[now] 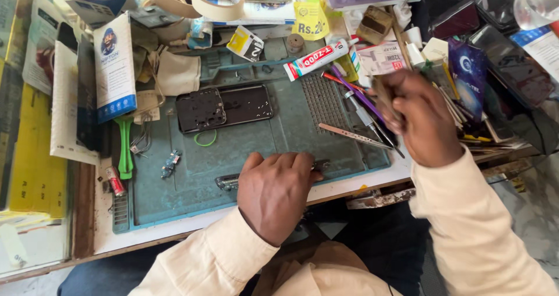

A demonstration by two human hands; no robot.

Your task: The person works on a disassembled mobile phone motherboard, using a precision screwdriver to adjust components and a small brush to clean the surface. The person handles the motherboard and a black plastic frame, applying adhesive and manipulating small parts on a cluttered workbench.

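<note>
Left hand (pixel 275 194) below white glue tube (pixel 317 59)

The left hand (pixel 275 192) covers most of a dark phone part (pixel 228 182) at the mat's near edge. The right hand (pixel 420 116) is motion-blurred; whatever it grips cannot be told.

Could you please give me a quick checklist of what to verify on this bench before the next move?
1. Left hand pressing a dark flat part at the mat's near edge: ok.
2. Right hand grip: blurred, a thin tool seems held; cannot tell.
3. Tweezers lying free on the mat: ok.
4. Phone frame flat on mat, uncovered: ok.
5. Glue tube capped: cannot tell.
6. Small loose board apart from both hands: ok.
</note>
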